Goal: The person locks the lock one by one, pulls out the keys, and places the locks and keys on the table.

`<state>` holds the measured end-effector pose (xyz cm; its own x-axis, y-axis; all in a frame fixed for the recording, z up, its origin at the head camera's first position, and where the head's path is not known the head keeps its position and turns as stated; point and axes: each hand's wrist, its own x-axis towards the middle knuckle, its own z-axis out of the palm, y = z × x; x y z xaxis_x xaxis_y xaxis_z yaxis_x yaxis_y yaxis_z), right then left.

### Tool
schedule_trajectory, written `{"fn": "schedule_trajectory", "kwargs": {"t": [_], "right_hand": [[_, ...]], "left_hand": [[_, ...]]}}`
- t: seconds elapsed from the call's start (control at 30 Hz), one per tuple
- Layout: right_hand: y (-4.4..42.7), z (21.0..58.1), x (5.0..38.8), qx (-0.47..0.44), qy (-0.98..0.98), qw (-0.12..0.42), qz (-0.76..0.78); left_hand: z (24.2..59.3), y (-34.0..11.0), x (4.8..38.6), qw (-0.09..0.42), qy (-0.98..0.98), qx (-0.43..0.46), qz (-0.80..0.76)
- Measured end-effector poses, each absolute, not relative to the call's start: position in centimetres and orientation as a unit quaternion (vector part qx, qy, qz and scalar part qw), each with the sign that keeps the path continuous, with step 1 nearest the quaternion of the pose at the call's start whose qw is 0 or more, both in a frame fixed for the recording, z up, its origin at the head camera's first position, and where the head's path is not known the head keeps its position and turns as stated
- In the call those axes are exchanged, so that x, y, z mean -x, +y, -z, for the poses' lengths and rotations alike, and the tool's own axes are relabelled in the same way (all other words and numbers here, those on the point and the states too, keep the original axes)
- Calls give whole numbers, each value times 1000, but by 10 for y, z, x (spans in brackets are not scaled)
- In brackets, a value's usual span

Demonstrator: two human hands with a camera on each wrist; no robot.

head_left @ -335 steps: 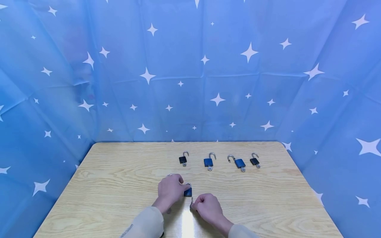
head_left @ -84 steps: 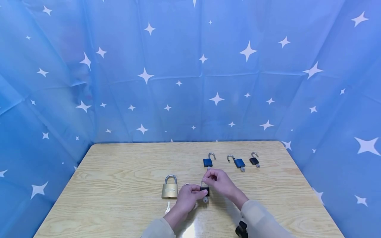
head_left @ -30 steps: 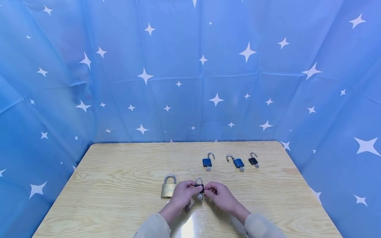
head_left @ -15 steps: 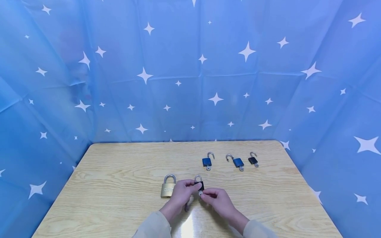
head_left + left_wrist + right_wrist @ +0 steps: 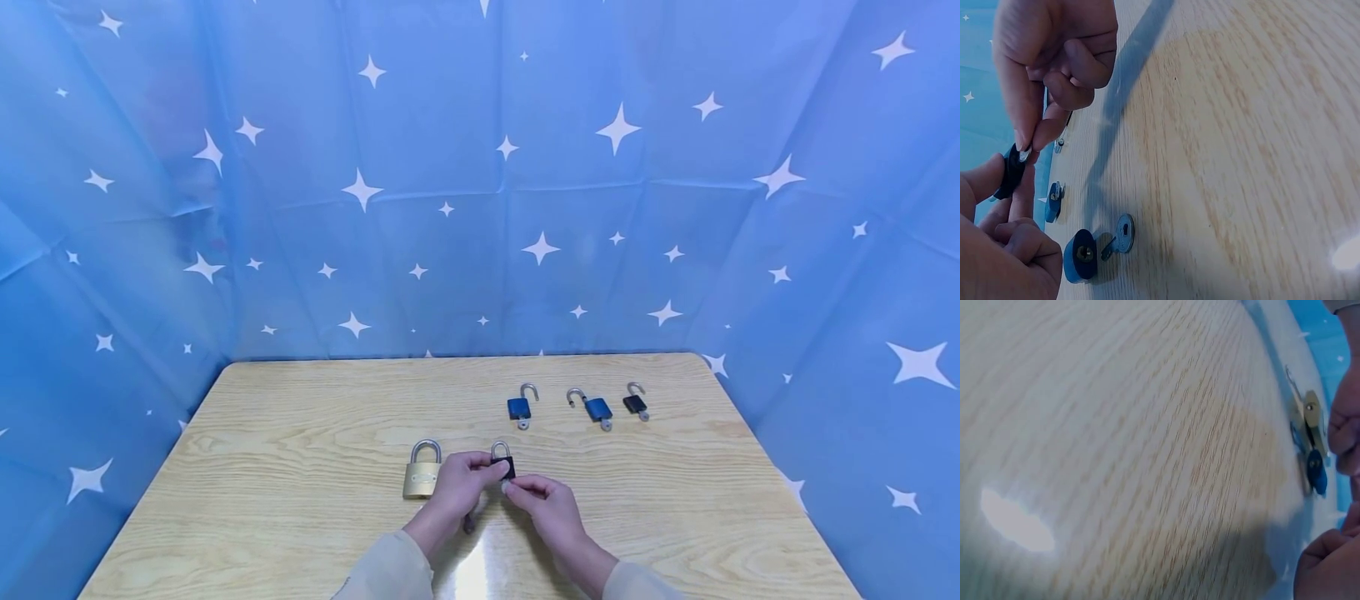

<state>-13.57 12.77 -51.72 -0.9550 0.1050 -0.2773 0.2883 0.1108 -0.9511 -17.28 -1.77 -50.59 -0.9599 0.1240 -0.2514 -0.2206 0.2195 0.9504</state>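
My left hand holds a small black padlock between thumb and fingers, its shackle pointing away and seated in the body. My right hand pinches the key at the keyhole end of that padlock; the fingertips hide how deep it sits. Left of the hands stands a large brass padlock with its shackle closed. A blue padlock lies by my left hand, with a loose key beside it in the left wrist view; the left hand hides that padlock in the head view.
At the back right of the wooden table lie two blue padlocks, one upright and one tilted, and a black padlock. All have raised shackles and keys inserted. A starry blue curtain encloses the table.
The black padlock came from the back row into my left hand. Its shackle, under my right fingers earlier, is now down. My right hand has moved to the key.
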Motion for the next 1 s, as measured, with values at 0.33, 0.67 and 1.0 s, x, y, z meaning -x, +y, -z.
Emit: {"fn": "schedule_trajectory", "kwargs": {"t": [0.33, 0.67, 1.0], "right_hand": [[122, 519, 131, -142, 746, 60, 648], [121, 517, 127, -137, 755, 61, 638], [124, 513, 129, -117, 748, 97, 646]], "left_hand": [[508, -18, 172, 150, 766, 19, -624], [505, -15, 171, 145, 781, 25, -607], [505, -15, 172, 139, 790, 32, -596]]}}
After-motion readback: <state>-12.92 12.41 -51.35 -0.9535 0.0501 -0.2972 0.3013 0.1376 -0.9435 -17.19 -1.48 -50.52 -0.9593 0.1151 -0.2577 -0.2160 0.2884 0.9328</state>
